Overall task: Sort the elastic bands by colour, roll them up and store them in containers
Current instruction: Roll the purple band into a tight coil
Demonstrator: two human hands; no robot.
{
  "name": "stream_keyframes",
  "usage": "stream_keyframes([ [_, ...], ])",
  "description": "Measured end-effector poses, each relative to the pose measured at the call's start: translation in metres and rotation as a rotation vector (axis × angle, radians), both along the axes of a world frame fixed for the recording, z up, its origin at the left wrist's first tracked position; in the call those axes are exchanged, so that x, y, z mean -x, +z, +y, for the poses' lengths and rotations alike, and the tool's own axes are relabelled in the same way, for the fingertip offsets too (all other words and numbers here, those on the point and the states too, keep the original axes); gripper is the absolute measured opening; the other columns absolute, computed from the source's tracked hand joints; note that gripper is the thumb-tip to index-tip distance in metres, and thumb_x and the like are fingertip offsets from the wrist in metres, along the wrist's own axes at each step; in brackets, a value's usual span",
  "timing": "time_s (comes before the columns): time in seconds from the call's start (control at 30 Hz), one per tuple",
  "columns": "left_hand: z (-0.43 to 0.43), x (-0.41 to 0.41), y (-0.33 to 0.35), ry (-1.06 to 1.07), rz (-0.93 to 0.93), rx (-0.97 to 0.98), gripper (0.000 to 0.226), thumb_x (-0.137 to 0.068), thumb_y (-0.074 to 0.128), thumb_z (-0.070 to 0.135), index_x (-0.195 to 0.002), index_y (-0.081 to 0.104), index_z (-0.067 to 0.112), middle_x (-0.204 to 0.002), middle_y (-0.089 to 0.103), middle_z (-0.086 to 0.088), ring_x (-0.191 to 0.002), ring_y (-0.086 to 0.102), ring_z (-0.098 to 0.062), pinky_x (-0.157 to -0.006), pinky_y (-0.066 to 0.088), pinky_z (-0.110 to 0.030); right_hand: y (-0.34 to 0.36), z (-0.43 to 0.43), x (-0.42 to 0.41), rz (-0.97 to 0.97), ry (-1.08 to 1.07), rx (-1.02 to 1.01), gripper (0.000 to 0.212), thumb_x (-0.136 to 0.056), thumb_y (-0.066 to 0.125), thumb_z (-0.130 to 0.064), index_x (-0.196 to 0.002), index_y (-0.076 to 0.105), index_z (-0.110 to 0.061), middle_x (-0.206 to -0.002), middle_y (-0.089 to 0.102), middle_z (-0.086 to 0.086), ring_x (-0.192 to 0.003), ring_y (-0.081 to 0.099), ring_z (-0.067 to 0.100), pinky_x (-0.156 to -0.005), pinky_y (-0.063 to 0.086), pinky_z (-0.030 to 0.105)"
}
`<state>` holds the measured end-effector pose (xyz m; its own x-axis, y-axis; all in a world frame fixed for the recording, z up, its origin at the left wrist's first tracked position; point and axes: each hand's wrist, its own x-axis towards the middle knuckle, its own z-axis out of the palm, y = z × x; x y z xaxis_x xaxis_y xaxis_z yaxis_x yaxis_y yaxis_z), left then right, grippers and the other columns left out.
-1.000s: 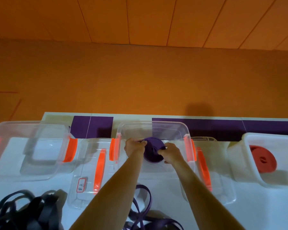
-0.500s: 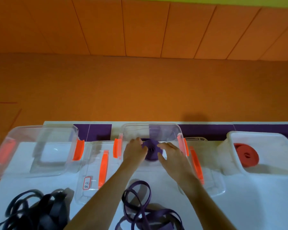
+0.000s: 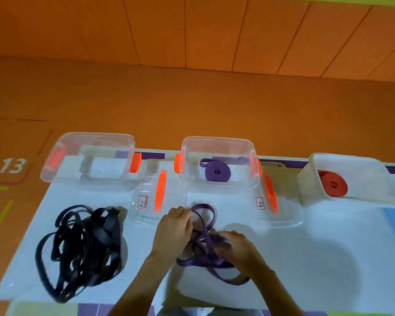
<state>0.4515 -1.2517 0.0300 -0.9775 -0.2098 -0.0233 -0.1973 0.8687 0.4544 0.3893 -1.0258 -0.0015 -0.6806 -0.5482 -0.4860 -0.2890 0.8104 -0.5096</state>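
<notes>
A tangle of loose purple bands (image 3: pixel 206 254) lies on the white table near the front edge. My left hand (image 3: pixel 176 226) curls around a loop at the tangle's upper left. My right hand (image 3: pixel 240 247) closes over the bands on the right side. A rolled purple band (image 3: pixel 217 173) sits alone inside the clear middle container (image 3: pixel 217 140), with its loose tail pointing left. A rolled red band (image 3: pixel 333 185) lies in the white container (image 3: pixel 351 159) at the right. A heap of black bands (image 3: pixel 82 247) lies unrolled at the left.
An empty clear container (image 3: pixel 89 136) with orange clips stands at the back left. Two clear lids with orange handles lie flat: one (image 3: pixel 146 201) between the left and middle containers, one (image 3: pixel 281 210) right of the middle container. The table's front edge is close to my arms.
Both hands let go of the rolled purple band in the middle container and drew back toward me onto the loose purple bands. The view tilted down, showing more of the table.
</notes>
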Motion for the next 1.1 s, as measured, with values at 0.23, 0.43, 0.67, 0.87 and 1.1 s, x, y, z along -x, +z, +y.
stream_keyframes([
  [0.23, 0.005, -0.062, -0.059, 0.162, -0.287, -0.175, 0.017, -0.108, 0.048, 0.03, -0.115, 0.063, 0.026, -0.111, 0.064, 0.007, -0.104, 0.061, -0.012, -0.085, 0.048, -0.021, -0.026, -0.046, -0.015, 0.16, -0.003, -0.062, 0.021, -0.094, 0.071, -0.037, -0.112, 0.069, -0.026, -0.108, 0.072, -0.004, -0.097, 0.07, 0.016, -0.086, 0.055, 0.025],
  [0.43, 0.021, -0.04, -0.055, 0.355, -0.35, -0.597, 0.039, -0.107, 0.042, 0.058, -0.098, 0.061, 0.026, -0.094, 0.07, 0.004, -0.082, 0.067, -0.007, -0.079, 0.053, -0.026, 0.0, -0.027, -0.028, 0.133, -0.108, 0.109, 0.03, -0.097, 0.067, -0.025, -0.126, 0.066, -0.033, -0.114, 0.069, -0.014, -0.094, 0.065, 0.004, -0.083, 0.052, 0.015],
  [0.67, 0.036, 0.002, -0.032, 0.555, -0.379, -1.129, 0.057, -0.105, 0.051, 0.059, -0.081, 0.071, 0.012, -0.08, 0.076, -0.013, -0.084, 0.075, -0.032, -0.084, 0.061, -0.043, 0.019, 0.006, -0.04, 0.148, 0.093, 0.226, 0.042, -0.093, 0.073, -0.02, -0.134, 0.069, -0.031, -0.128, 0.069, -0.01, -0.11, 0.063, 0.007, -0.094, 0.038, 0.001],
  [0.87, 0.039, -0.006, -0.037, 0.385, -0.388, -0.861, 0.013, -0.083, 0.07, -0.004, -0.079, 0.066, 0.009, -0.077, 0.069, -0.007, -0.071, 0.065, -0.021, -0.07, 0.051, -0.03, 0.017, 0.004, -0.033, -0.145, -0.084, 0.251, 0.018, -0.101, 0.064, -0.021, -0.11, 0.079, -0.025, -0.1, 0.075, -0.009, -0.089, 0.071, 0.01, -0.086, 0.057, 0.021],
  [1.1, 0.033, -0.027, -0.032, 0.393, -0.427, -1.125, 0.032, -0.084, 0.072, 0.002, -0.112, 0.066, 0.017, -0.101, 0.08, -0.009, -0.093, 0.079, -0.026, -0.077, 0.062, -0.033, 0.014, -0.027, -0.016, -0.186, -0.546, 0.22, 0.02, -0.105, 0.057, -0.034, -0.115, 0.066, -0.019, -0.101, 0.071, 0.001, -0.087, 0.068, 0.016, -0.077, 0.052, 0.029],
])
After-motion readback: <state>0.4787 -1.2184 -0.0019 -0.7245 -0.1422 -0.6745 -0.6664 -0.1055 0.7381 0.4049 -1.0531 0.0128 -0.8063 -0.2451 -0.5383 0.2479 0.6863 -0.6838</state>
